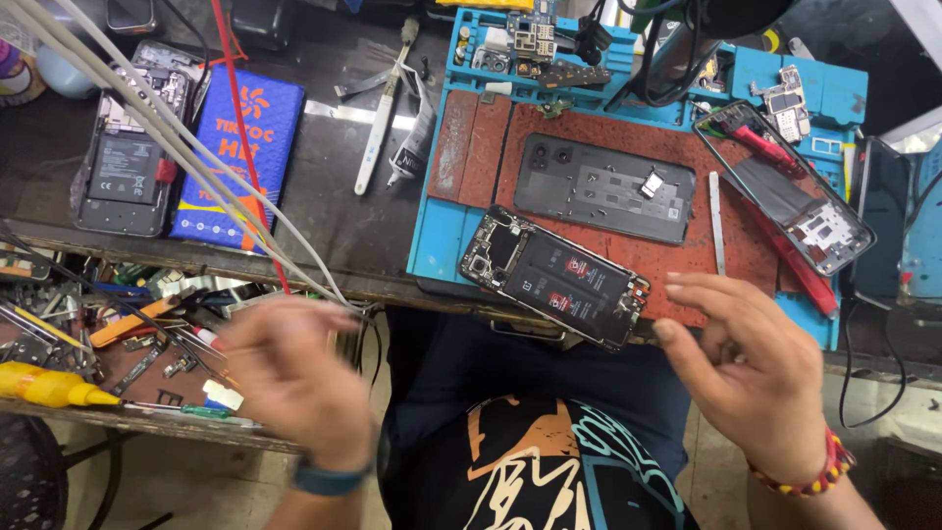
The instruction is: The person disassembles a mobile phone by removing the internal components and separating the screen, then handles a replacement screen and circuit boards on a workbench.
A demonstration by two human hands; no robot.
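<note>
Blue repair mat (442, 245) carries the opened phone (555, 277) at its near edge. Right hand (751, 378) hovers just beside it, fingers released. Left hand (294, 378) is blurred, fingers loosely curled, holding nothing.

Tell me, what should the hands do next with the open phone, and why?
Probably bring the right hand down to steady the opened phone. It lies tilted at the near edge of the blue work mat, partly overhanging, and neither hand touches it. The left hand is blurred, off to the side near the tool drawer.
</note>
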